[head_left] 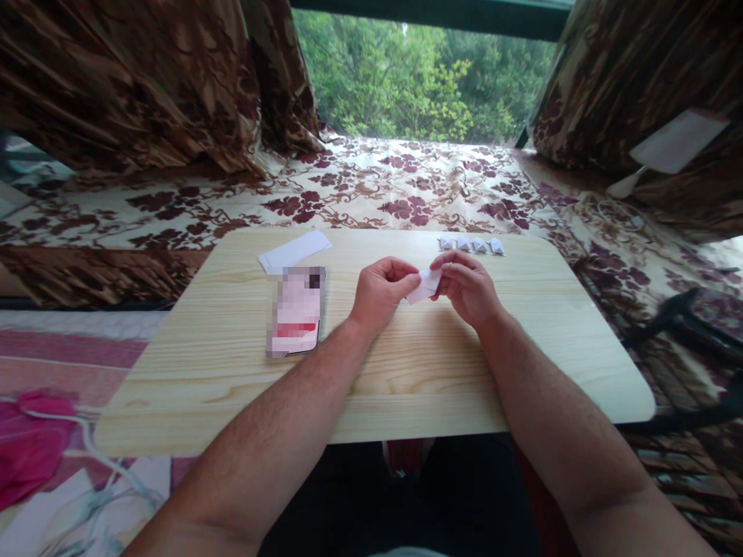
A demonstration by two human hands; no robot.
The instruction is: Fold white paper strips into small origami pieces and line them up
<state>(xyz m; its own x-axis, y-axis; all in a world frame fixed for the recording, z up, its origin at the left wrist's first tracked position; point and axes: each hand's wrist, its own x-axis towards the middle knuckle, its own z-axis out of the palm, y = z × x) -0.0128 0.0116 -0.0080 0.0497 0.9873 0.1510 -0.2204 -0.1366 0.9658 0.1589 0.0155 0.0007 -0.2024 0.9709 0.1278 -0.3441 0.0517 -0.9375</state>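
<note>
Both hands meet over mid-table w/ a small white paper piece [426, 284] between them. Left hand [380, 294] is curled, thumb & fingertips pinched shut on the paper's left edge. Right hand [466, 288] is likewise closed, fingers nipping its right edge. Paper sits just above the wooden table [406, 371], held at the fingertips, not in the palms. Four folded paper pieces [470, 245] in a row lie beyond the right hand, near the far edge. Phone [296, 312] lies flat left of the left hand, w/ white paper strips [295, 251] just behind it.
</note>
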